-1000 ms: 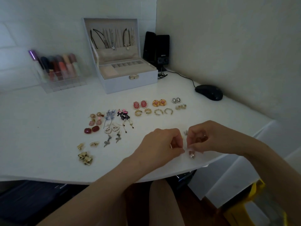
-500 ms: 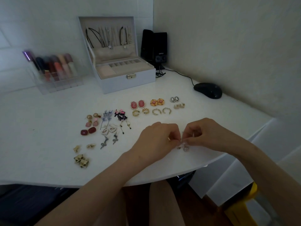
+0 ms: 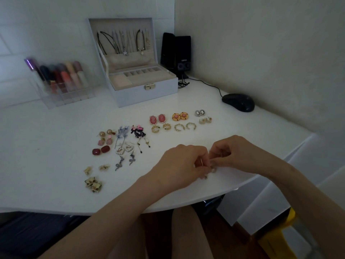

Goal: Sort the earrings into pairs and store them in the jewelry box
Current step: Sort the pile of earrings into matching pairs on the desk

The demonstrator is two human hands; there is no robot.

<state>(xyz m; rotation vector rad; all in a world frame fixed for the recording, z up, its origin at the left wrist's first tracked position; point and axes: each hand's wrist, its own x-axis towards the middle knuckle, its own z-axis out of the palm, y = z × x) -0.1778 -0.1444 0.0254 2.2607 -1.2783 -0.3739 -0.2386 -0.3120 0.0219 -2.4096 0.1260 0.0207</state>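
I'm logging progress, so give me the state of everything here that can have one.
Jewelry box: lid open, compartments look empty.
Earrings: laid out in pairs on the table, not yet boxed.
Left hand: pinching a small earring.
Right hand: pinching a small earring too.
Mouse: idle, untouched.

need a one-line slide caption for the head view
Both hands, left hand and right hand, pinch small dangling earrings over a white table of paired earrings; open white jewelry box behind.
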